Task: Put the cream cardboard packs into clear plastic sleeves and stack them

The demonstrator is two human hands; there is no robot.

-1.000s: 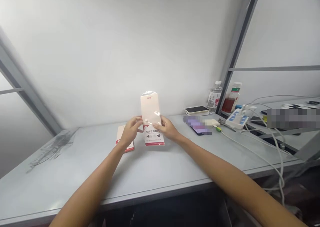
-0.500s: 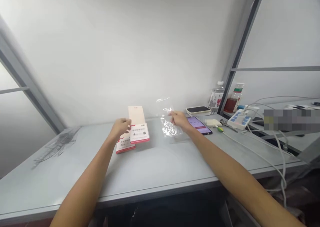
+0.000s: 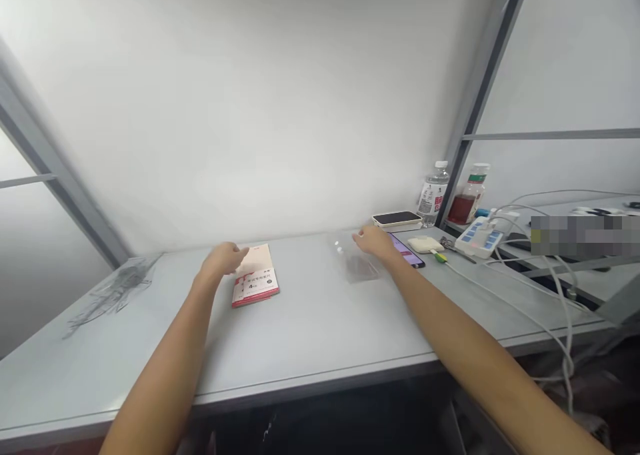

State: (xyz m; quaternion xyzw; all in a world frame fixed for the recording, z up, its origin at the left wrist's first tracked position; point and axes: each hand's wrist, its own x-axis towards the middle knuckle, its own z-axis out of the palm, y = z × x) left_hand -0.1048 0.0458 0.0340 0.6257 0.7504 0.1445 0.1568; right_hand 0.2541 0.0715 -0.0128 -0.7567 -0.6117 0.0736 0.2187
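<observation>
Two pale pink packets with red edges and printed labels (image 3: 255, 276) lie stacked on the grey table (image 3: 310, 321), one squared over the other. My left hand (image 3: 223, 260) is just left of them, open, its fingertips at the upper packet's left edge. A flat, transparent plastic sleeve (image 3: 358, 263) lies on the table to the right. My right hand (image 3: 375, 241) is open, with its fingers at the sleeve's upper right corner.
A phone (image 3: 407, 251) lies beyond my right hand, beside a cream case (image 3: 425, 244). Along the back stand a black-topped white box (image 3: 397, 220), a water bottle (image 3: 433, 193) and a bottle of red liquid (image 3: 465, 195). A power strip (image 3: 479, 237) trails white cables.
The packets are now stacked on the table, out of my left hand. The plastic sleeve has dropped from my right hand's raised grip to lie flat.
</observation>
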